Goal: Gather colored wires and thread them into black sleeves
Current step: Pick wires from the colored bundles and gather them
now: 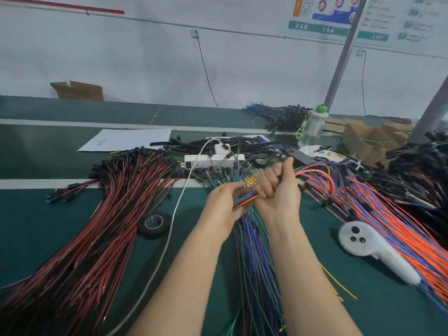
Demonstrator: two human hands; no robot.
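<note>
Wires (245, 198) of mixed colours (orange, blue and green) run as a short bundle between both hands, above the middle of the tabletop (43, 226). The left hand (224, 202) pinches the bundle from the side with curled fingers. The right hand (276, 190) is closed in a fist round the other end. Motion blur hides the wire tips, so it cannot be told whether a sleeve sits inside the fist.

The step in hand appears to be gathering the strands and evening their ends. Procedure:

1. Hold the left grip firm.
2. Draw the strands through the right fist until all ends lie level.
3. Free any strand that trails into the blue and green heap (254, 258) below the wrists.
4. Only then offer a sleeve.

Black sleeves (218, 142) lie farther back, behind the power strip (213, 159). Keep the bundle apart from the orange wires (400, 229) at the right, which could snag it.
</note>
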